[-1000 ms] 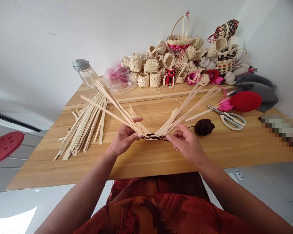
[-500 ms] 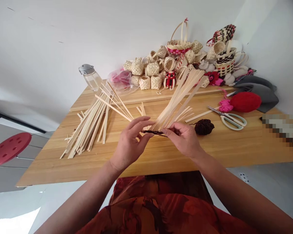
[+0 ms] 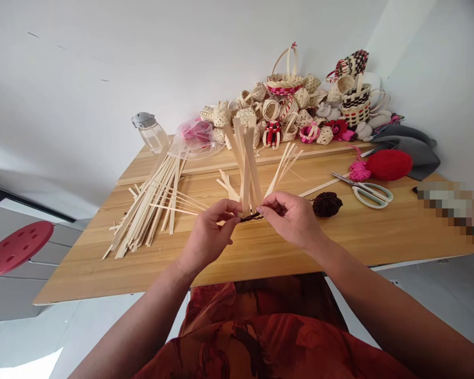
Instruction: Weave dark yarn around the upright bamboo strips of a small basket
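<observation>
A bundle of pale bamboo strips (image 3: 247, 173) fans out above the table, joined low down by a row of dark brown yarn (image 3: 251, 217). My left hand (image 3: 211, 234) pinches its lower left edge between thumb and fingers. Opposite it, my right hand (image 3: 290, 218) is closed at the right edge, thumb and fingertip by the yarn. Other strips of the piece stick out to the left and right, partly behind my hands. Just right of my right hand lies a ball of dark brown yarn (image 3: 327, 204).
Loose strips (image 3: 148, 205) are piled at the left, before a clear bottle (image 3: 154, 134). Small woven baskets (image 3: 270, 109) are heaped along the wall. Scissors (image 3: 365, 189), a red yarn ball (image 3: 391, 164) and grey cloth (image 3: 411, 145) are at the right. A red stool (image 3: 19, 247) stands left.
The bundle of strips has swung from leaning right to nearly upright. Strips at the left have dropped lower, and those at the right have spread out. Both hands keep their grip.
</observation>
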`<action>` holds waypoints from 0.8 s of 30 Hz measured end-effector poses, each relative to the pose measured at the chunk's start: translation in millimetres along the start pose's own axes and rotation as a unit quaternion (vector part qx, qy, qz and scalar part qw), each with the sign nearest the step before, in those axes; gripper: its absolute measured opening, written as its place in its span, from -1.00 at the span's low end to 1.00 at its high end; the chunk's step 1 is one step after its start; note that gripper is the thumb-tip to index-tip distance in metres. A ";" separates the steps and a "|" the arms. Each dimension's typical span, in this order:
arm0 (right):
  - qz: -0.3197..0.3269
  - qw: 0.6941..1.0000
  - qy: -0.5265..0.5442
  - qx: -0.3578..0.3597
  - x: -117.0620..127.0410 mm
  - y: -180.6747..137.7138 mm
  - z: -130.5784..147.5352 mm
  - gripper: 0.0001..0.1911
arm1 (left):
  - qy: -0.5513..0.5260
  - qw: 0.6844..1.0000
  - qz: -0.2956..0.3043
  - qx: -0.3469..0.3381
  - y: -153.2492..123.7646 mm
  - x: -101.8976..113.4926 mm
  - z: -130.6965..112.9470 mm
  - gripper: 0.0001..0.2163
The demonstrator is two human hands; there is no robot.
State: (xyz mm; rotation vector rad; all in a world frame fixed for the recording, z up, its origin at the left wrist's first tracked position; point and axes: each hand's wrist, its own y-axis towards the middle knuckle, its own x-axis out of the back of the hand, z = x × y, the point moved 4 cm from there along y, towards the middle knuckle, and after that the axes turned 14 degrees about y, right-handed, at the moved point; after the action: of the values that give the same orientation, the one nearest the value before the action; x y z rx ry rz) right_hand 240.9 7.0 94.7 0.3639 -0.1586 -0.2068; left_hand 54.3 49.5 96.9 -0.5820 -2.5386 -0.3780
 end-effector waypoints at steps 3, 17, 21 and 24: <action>-0.005 0.998 -0.055 0.021 -2.2 -2.1 3.4 -0.85 | 0.008 1.000 0.021 0.014 -0.6 0.4 0.1 -0.63; 0.037 0.991 -0.109 0.066 -13.4 -9.5 0.5 -0.88 | 0.026 1.000 0.009 -0.004 -4.1 -2.1 2.3 -0.82; 0.037 0.990 -0.117 0.073 -13.7 -8.9 1.1 -0.84 | 0.009 0.999 0.022 -0.030 -3.3 -2.9 1.4 -0.76; 0.045 0.988 -0.120 0.081 -14.3 -8.2 0.9 -0.86 | 0.023 0.999 0.011 -0.027 -2.1 -3.1 3.6 -0.74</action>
State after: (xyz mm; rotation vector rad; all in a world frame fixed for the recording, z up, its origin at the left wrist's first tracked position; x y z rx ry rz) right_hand 225.6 2.5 90.9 0.4913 -0.4297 -0.1479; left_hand 54.3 48.0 91.9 -0.6131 -2.4826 -0.4496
